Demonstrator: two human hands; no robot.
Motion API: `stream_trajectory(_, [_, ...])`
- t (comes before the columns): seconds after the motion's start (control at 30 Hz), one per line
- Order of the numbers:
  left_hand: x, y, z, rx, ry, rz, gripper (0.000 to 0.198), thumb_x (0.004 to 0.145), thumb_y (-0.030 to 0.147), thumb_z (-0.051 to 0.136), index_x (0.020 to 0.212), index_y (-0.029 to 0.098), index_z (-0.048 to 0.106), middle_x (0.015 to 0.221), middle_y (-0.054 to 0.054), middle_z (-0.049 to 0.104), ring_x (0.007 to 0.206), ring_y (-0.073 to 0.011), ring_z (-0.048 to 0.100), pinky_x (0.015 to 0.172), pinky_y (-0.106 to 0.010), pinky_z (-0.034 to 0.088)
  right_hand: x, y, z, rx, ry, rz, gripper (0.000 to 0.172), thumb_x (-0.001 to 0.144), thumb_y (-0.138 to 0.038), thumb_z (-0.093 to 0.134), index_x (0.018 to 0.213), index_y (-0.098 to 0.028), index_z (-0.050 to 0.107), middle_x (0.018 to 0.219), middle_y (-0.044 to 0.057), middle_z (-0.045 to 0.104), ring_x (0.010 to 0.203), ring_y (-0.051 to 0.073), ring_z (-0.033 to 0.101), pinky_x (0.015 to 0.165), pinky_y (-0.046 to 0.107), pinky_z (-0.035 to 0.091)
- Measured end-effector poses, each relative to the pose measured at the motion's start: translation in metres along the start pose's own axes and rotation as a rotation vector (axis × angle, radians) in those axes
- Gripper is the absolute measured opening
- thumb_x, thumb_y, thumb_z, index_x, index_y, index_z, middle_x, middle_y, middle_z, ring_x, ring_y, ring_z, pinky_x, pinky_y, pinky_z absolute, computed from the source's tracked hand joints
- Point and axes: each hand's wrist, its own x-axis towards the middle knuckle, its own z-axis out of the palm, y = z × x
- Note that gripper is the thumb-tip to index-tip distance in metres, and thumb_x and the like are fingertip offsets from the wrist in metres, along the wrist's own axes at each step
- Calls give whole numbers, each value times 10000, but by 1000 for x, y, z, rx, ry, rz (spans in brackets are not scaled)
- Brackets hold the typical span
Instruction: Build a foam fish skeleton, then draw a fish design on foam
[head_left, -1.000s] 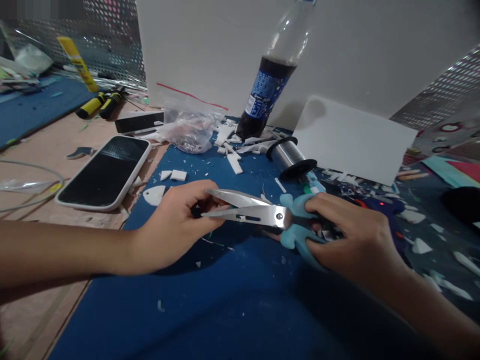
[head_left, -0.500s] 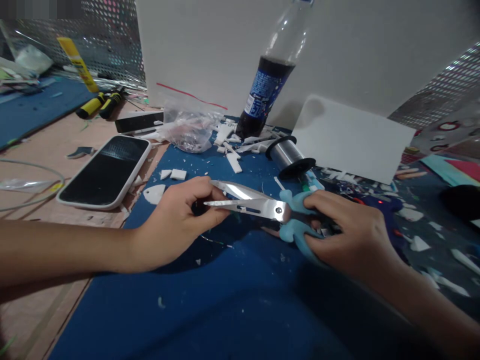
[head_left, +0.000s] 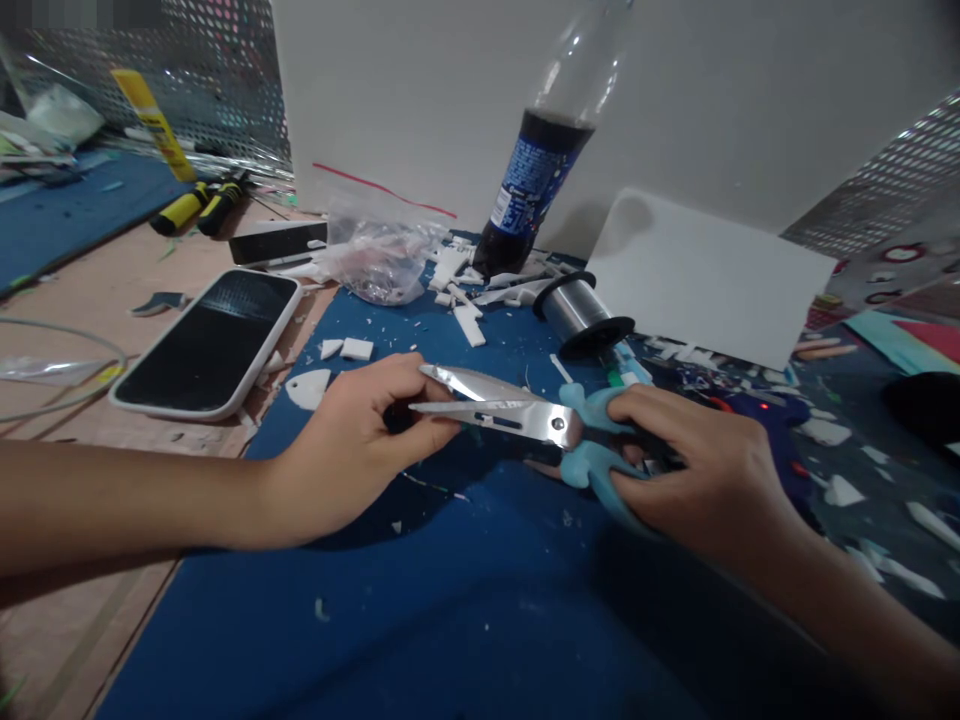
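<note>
Light blue handles (head_left: 589, 467) stick out of the shiny scissors (head_left: 557, 425), which are in the middle of the frame, with the two blades (head_left: 487, 385) a bit apart and pointing left. The right hand (head_left: 705, 465), right of the middle, has its fingers curled around the handles. The left hand (head_left: 356, 440), left of the middle, has bent fingers close to the blade tips, and I cannot tell if they pinch anything. Below them, a dark blue mat (head_left: 375, 630) fills the bottom middle. Just past the left hand lies a flat white bit (head_left: 306, 389). A spool (head_left: 576, 310) sits above the scissors, a little to the right. A phone (head_left: 210, 345) lies at the left, and a bottle of dark drink (head_left: 532, 190) stands at the top middle, near a see-through bag (head_left: 382, 265)
</note>
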Motion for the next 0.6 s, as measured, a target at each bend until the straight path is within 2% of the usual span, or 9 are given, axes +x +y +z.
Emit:
stream_trajectory(0.17, [-1,2,-1,16,-16,-39,163,809,132,575,650,154,602,645,42,492,558,-57,429,489,-171,327,0,3,1,-3,28,-46,124,719,-208,620,679,-197,503,571,-27,441,469,96,384,447,247,317])
stream_trajectory(0.43, [0,2,-1,-13,-26,-32,127,807,133,582,690,161,622,659,45,505,581,-58,452,506,-160,351,0,4,1,33,-12,-28,52,700,-160,577,683,-195,542,594,-13,518,466,98,411,453,245,347])
stream_trajectory(0.6, [0,2,-1,-19,-27,-34,132,809,130,583,690,166,627,666,45,511,589,-59,466,511,-160,358,-2,5,2,38,-16,-38,38,683,-143,571,690,-180,573,571,-20,490,461,95,394,442,242,342])
